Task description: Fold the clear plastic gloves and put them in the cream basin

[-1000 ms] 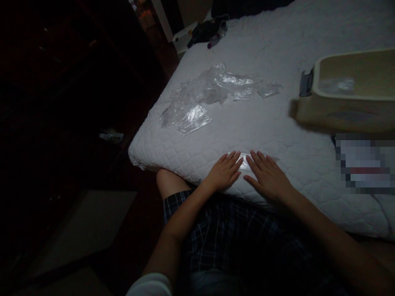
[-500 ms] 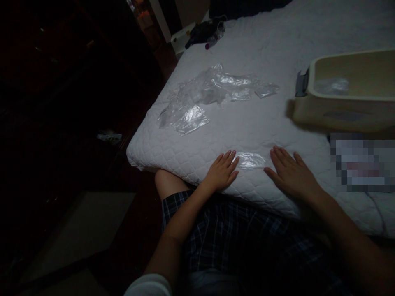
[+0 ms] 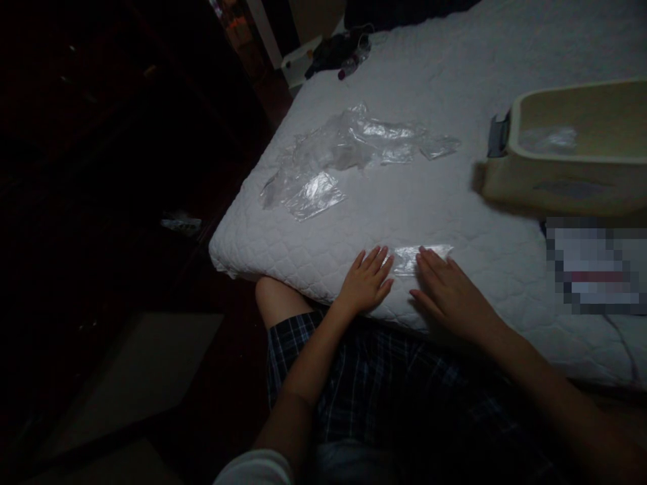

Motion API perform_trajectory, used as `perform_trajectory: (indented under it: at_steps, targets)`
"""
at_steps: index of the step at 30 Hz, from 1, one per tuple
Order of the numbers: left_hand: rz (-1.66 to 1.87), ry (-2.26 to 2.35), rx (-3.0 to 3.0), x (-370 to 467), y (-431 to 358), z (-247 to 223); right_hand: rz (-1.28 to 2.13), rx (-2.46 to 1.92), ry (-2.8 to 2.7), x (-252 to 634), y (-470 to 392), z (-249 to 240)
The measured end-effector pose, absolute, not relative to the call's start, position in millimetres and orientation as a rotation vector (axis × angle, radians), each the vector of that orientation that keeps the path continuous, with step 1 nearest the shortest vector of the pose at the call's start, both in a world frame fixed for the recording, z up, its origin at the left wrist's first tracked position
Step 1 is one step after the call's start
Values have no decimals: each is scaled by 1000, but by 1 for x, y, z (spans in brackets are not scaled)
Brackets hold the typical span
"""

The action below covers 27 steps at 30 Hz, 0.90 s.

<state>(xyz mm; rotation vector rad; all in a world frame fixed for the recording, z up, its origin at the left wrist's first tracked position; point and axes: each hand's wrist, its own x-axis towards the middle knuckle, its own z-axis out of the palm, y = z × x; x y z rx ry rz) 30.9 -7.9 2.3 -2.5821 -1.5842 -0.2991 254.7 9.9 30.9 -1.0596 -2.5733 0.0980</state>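
A small clear plastic bag (image 3: 406,259) lies flat near the front edge of the white quilted mattress (image 3: 394,202). My left hand (image 3: 368,277) rests palm down at the bag's left end, its fingers stretched out and apart. Over the bag's right part lies my right hand (image 3: 452,289), also flat, with fingers extended and the thumb apart; it hides some of the plastic. Neither hand grips anything. Farther back on the mattress, a loose spread of crumpled clear plastic bags (image 3: 348,145) overlaps in a heap.
A cream plastic bin (image 3: 566,185) with a grey latch stands at right, clear plastic inside. Beside it lies a blurred-out item (image 3: 596,269) with a cord. Dark things and a bottle (image 3: 348,71) sit at the far corner. The floor at left is dark.
My right hand has slid left onto the plastic bag, whose right end now shows beyond the fingertips and looks flatter. My left hand has stayed in nearly the same place.
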Motion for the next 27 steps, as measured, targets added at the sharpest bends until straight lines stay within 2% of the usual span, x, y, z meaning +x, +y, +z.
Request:
perform_trajectory:
  at_steps: [6, 18, 27]
  targets:
    - [-334, -1624, -2560, 32, -9, 2, 119, -979, -2659, 256, 14, 3]
    - [-375, -1637, -2560, 33, -9, 1, 360, -900, -2589, 268, 37, 13]
    - [-401, -1670, -2561, 32, -11, 3, 383, -984, -2466, 271, 50, 10]
